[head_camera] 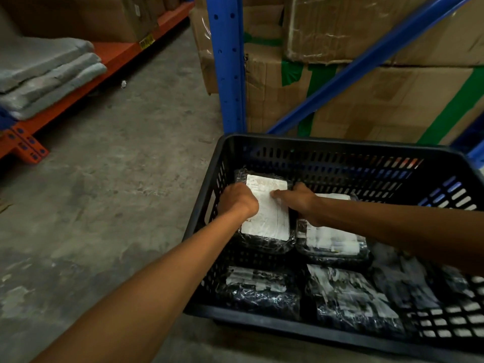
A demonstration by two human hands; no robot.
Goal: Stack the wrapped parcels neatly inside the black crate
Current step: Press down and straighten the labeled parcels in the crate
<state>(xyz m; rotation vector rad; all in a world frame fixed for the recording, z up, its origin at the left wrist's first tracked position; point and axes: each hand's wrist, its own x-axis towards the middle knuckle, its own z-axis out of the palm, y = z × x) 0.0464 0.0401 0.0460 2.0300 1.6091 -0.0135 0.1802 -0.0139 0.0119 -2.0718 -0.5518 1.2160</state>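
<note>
A black slotted crate (327, 144) stands on the concrete floor with several dark plastic-wrapped parcels inside. One parcel with a big white label (269, 221) lies in the far left corner. My left hand (237, 200) grips its left edge, and my right hand (301, 201) grips its right edge, thumb on the label. Beside it on the right lies a second labelled parcel (332, 242), partly under my right forearm. Two more wrapped parcels (258, 289) (353, 299) sit along the near side, and another parcel (400, 273) lies further right.
A blue rack upright (227, 64) and diagonal brace stand just behind the crate, with taped cardboard boxes (379, 95) on the rack. An orange shelf (78, 82) at left holds folded grey mats (44, 74). Concrete floor (125, 179) spreads to the crate's left.
</note>
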